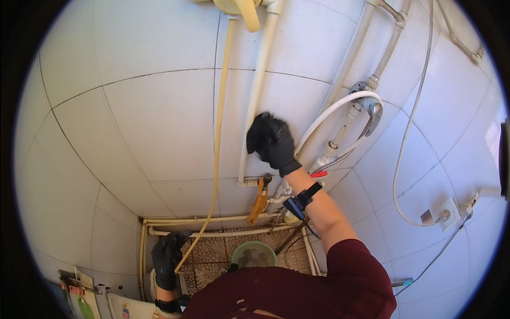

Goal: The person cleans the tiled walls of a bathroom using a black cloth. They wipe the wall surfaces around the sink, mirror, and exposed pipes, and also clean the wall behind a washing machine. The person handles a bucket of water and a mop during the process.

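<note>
My right hand (271, 141), in a black glove, is raised against the tiled wall at the white vertical pipe (261, 71). Its fingers are bent and blurred; whether they grip the pipe or hold a dark cloth cannot be made out. Lower down at the left, my left hand (167, 255), also black-gloved, hangs beside the yellow hose (218, 159). Its fingers point right towards the hose, apparently holding nothing. That hose drops from a yellowed valve with a lever (239, 10) at the top.
On the right, a metal mixer tap (368, 107) carries a looped white hose (338, 101). An orange cloth or bag (258, 203) hangs from a small tap. A green basin (255, 245) with murky contents stands on the patterned floor (209, 255). A cable runs to a wall socket (448, 215).
</note>
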`<state>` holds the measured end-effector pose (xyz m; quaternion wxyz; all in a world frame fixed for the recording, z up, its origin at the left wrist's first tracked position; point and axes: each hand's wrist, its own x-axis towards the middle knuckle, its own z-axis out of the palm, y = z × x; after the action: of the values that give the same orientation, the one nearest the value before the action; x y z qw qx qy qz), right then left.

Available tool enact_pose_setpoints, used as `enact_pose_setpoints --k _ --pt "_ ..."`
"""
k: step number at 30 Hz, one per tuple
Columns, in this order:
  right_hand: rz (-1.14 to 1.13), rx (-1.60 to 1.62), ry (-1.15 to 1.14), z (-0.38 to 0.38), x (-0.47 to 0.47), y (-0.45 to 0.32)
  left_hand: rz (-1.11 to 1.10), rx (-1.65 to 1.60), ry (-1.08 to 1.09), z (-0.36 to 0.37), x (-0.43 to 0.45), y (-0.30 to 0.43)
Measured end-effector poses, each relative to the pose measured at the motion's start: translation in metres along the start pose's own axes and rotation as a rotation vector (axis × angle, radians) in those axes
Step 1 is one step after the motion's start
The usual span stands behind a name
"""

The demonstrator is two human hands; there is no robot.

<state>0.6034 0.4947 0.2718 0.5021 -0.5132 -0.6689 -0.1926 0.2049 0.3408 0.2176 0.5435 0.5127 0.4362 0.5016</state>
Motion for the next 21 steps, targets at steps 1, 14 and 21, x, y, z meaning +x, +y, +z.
enact_pose_setpoints --k 1,14,21 --pt "-0.01 -0.006 0.045 -0.014 0.021 -0.008 -0.008 0.019 -0.045 0.002 0.002 0.002" --pt "-0.07 -0.397 0.153 0.042 0.096 -0.072 0.017 -0.078 0.072 -0.016 0.001 -0.025" --pt "-0.113 -0.294 -0.548 0.099 -0.099 -0.005 0.14 -0.034 -0.106 0.008 0.033 -0.023"
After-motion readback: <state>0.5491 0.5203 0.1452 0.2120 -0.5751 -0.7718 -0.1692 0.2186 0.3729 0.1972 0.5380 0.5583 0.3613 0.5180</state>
